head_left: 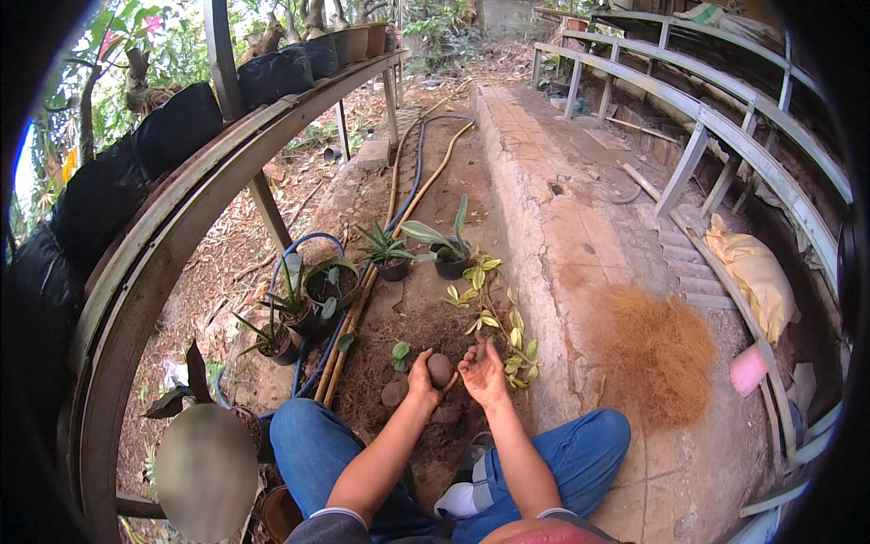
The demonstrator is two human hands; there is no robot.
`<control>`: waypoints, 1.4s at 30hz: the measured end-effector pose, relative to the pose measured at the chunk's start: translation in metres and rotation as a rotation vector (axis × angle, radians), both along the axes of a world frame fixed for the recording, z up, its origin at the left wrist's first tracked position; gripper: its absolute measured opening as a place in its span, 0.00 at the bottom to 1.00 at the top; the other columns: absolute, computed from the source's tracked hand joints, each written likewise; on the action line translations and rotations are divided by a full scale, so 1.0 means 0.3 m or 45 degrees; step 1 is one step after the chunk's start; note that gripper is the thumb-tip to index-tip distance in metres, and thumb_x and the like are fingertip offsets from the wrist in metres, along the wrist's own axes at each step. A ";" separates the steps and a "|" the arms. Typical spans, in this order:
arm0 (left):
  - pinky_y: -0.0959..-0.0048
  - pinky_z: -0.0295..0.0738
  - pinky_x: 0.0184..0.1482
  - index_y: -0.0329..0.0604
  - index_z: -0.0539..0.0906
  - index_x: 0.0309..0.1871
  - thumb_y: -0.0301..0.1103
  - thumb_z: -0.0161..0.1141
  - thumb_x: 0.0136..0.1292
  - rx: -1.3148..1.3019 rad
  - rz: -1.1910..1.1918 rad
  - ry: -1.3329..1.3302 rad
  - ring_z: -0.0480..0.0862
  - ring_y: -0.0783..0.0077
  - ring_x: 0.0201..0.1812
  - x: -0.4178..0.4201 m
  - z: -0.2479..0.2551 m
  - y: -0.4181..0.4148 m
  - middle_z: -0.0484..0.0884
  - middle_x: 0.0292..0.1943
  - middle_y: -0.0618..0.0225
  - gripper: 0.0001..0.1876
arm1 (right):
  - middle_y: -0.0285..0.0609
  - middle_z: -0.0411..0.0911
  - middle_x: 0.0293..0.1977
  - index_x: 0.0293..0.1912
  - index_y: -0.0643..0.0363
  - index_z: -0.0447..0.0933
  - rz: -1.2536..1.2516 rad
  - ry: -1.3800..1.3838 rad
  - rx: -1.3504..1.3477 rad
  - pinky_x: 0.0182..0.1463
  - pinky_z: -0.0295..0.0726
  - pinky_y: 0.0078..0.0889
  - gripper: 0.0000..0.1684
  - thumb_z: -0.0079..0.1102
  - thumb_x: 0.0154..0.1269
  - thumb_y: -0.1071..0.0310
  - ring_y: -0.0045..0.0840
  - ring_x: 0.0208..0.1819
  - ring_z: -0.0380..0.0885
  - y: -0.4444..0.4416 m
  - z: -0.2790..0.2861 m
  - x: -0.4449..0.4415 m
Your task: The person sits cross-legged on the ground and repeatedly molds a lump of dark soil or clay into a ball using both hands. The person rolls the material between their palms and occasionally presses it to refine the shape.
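Note:
My left hand [427,379] holds a round ball of soil [440,369] between the knees. Close on its right, my right hand [481,370] is turned palm up, its fingers spread and smeared with soil; no object shows in it. Below and beside the left hand lie more soil balls, one at the left [393,393] and one beneath [446,413]. Loose soil and brown fibre [370,381] cover the ground around them. A small green-leaved cutting [401,353] stands left of the hands. Variegated yellow-green cuttings [516,333] lie along the right side.
Potted plants [452,262] stand ahead and to the left, beside hoses [360,306]. A raised concrete ledge [537,224] runs along the right, bearing a heap of orange-brown fibre [652,357]. Metal racks [170,224] flank both sides. A yellow sack [751,275] and pink cup [747,370] lie right.

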State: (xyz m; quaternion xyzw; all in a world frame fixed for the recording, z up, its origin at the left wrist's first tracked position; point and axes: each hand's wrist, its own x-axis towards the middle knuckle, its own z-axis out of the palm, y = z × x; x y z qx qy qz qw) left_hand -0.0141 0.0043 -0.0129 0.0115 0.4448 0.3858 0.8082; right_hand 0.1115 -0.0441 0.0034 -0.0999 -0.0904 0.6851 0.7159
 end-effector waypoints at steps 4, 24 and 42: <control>0.59 0.80 0.42 0.49 0.70 0.50 0.46 0.58 0.57 0.018 0.016 0.018 0.76 0.61 0.45 -0.006 0.003 0.000 0.72 0.46 0.60 0.21 | 0.33 0.72 0.22 0.40 0.54 0.73 -0.183 0.124 -0.505 0.31 0.74 0.21 0.15 0.47 0.69 0.53 0.22 0.28 0.75 0.012 0.070 -0.029; 0.68 0.73 0.45 0.41 0.75 0.44 0.37 0.55 0.60 0.652 -0.102 0.277 0.76 0.69 0.44 0.011 0.074 -0.060 0.76 0.42 0.66 0.12 | 0.42 0.63 0.61 0.62 0.59 0.63 -0.099 -1.063 -0.140 0.67 0.56 0.34 0.30 0.35 0.72 0.48 0.28 0.65 0.59 0.000 0.000 -0.062; 0.65 0.63 0.61 0.39 0.65 0.64 0.55 0.47 0.65 0.943 -0.225 0.561 0.71 0.57 0.58 0.049 0.112 -0.080 0.69 0.58 0.52 0.32 | 0.37 0.75 0.39 0.45 0.61 0.76 -0.236 -1.204 -0.603 0.47 0.72 0.29 0.30 0.46 0.66 0.41 0.21 0.42 0.73 -0.009 -0.015 -0.087</control>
